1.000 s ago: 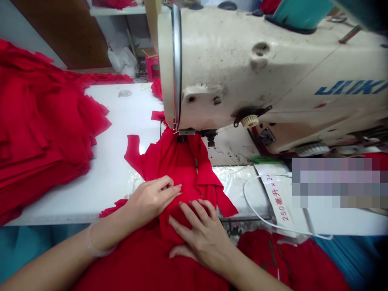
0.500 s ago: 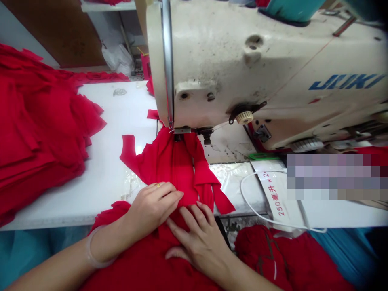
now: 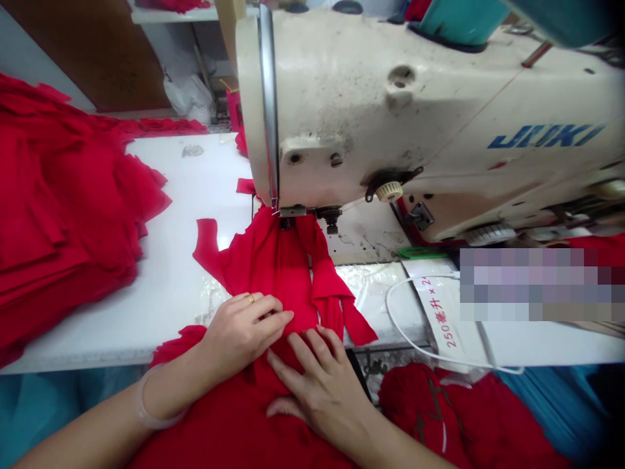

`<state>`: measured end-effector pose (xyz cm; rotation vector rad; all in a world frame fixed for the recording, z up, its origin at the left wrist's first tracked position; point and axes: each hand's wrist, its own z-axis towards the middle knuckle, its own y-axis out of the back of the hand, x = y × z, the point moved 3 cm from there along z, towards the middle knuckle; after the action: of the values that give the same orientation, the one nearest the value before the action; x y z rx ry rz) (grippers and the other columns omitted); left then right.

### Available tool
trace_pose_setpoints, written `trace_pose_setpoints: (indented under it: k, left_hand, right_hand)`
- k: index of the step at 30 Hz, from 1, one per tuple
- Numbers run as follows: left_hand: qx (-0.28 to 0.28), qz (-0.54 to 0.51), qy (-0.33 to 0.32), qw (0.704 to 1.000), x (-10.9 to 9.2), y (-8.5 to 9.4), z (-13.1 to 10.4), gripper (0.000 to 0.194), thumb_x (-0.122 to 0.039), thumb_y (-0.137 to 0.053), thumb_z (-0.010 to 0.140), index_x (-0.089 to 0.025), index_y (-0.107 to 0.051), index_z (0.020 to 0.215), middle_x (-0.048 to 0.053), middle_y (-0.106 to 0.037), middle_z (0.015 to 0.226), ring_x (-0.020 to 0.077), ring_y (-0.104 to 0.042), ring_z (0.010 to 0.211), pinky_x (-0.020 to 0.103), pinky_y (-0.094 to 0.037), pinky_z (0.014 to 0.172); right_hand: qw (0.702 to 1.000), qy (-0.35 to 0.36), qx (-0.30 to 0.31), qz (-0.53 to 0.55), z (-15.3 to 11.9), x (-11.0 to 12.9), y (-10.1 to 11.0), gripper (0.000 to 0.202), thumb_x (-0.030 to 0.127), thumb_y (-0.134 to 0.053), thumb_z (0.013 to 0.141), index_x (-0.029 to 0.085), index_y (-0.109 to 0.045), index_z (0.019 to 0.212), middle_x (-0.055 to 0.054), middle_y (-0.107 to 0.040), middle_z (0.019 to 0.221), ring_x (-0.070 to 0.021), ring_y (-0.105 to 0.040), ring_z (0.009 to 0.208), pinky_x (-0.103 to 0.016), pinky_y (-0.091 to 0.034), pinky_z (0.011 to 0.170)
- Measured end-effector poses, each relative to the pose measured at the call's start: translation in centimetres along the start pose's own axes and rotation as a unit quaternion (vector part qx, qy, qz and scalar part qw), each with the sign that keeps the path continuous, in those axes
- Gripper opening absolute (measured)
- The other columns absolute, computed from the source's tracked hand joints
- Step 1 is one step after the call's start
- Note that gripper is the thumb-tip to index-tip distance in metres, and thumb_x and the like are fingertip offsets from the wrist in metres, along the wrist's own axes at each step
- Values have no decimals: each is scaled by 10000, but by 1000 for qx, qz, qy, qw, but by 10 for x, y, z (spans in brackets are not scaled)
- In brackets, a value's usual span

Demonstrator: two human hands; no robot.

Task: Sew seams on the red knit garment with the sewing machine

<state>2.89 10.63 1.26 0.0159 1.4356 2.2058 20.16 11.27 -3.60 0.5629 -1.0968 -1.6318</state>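
Red fabric [image 3: 266,267] lies in folds under the presser foot of a cream sewing machine [image 3: 322,98] and runs down toward my lap. My left hand [image 3: 249,326], with a ring and a pale bangle, has its fingers bent together on the cloth, pinching it near the table's front edge. Beside it, my right hand [image 3: 317,371] rests on the same cloth with its fingers spread and thumb apart. Loose strips of the fabric stick out on both sides of the foot. The needle's tip is hidden behind the machine head.
A tall heap of red cloth pieces [image 3: 73,215] covers the left of the white table [image 3: 180,189]. To the right are a white cable [image 3: 390,306], a printed white strip [image 3: 442,326] and a green item [image 3: 420,252]. A red bundle [image 3: 454,410] sits below the table edge.
The view has shifted slightly, so the machine appears a little lower and further left. My hands and the fabric hold almost the same place.
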Motion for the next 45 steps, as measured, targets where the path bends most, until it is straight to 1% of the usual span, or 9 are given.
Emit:
trace_pose_setpoints:
  k: [4,7,10,13,18,24,33,39,45]
  left_hand:
    - [7,30,-6,1000,-3,-2,-2,210,-193,-497,990,-194,-707,985,15,-700,809,129,-622,651,267,-469,579]
    - [22,41,7,999,-4,-1,-6,227,-203,-485,978,-201,-707,1026,67,-730,1017,155,-649,689,295,-522,602]
    - [65,59,21,996,-5,-1,-9,255,-197,-473,953,-206,-704,1060,112,-644,1324,206,-687,761,374,-585,665]
    - [102,58,29,993,-4,-1,-11,288,-169,-461,928,-222,-704,1074,107,-617,1367,247,-717,842,428,-613,731]
    - [115,70,31,990,3,-2,-4,297,-144,-479,891,-221,-708,1062,161,-602,1370,276,-732,863,444,-620,746]
    - [158,109,20,981,17,-2,15,280,-132,-497,874,-206,-710,1039,169,-619,1346,298,-722,857,426,-613,701]
    - [191,128,37,972,42,-5,31,298,-173,-489,923,-188,-660,1168,148,-531,1449,306,-673,989,452,-591,797]
    - [180,124,41,975,63,-9,42,327,-186,-462,947,-183,-657,1210,94,-556,1433,297,-641,1013,452,-571,820]
    - [135,108,8,985,82,-7,50,359,-185,-412,972,-158,-652,1238,123,-626,1284,258,-600,961,391,-537,773]
  right_hand:
    - [1000,0,2,1,-2,3,1,646,790,-521,780,338,-664,1218,-52,-668,1132,-261,-523,1114,-465,-397,1020]
    - [999,3,0,41,7,-3,11,570,732,-515,840,264,-701,1107,-82,-675,1098,-272,-548,1083,-472,-452,971]
    - [994,-8,-1,109,31,-25,22,311,374,-488,983,152,-687,1069,-132,-672,1081,-242,-584,1049,-412,-521,908]
    - [995,-15,16,93,60,-56,21,390,108,-384,938,87,-597,1264,-176,-621,1262,-241,-549,1188,-413,-515,968]
    - [993,-24,117,4,87,-83,6,423,182,-480,912,137,-587,1318,-147,-610,1294,-310,-515,1189,-460,-470,939]
    - [988,-30,135,-75,105,-86,5,402,244,-554,896,170,-608,1287,-131,-625,1275,-323,-511,1167,-466,-399,962]
    - [984,-96,134,-72,100,-94,-2,473,318,-405,998,78,-519,1389,-146,-489,1476,-342,-452,1317,-548,-332,1064]
    - [999,12,32,-15,87,-74,3,344,185,-415,984,87,-665,1200,-100,-668,1266,-241,-582,1152,-377,-440,993]
    - [998,-11,61,-25,88,-68,-2,402,283,-409,1006,71,-611,1282,-124,-612,1352,-282,-542,1250,-448,-429,1017]
